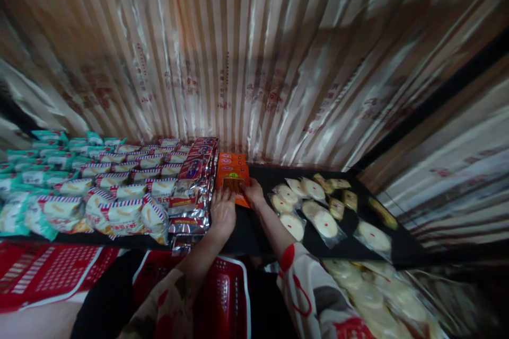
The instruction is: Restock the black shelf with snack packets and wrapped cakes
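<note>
OK, hands (223, 215) on orange pkt (236, 164), print illegible.

The flat, bright-orange rectangular packet (233, 165) looks like smooth plastic film with a soft sheen. At nine o'clock from it, dark-red-and-silver oblong pouches (199, 161) show glossy, crinkled, foil-like faces. The long black surface (258, 233) is matt and smooth. Towards four o'clock, shiny clear plastic bags (340, 236) wrap pale, matt round pieces (326, 221). At six o'clock, the red perforated basket (226, 286) is smooth, hard plastic; at twelve, beige-striped sheeting (222, 26) hangs glossy and rippled.
</note>
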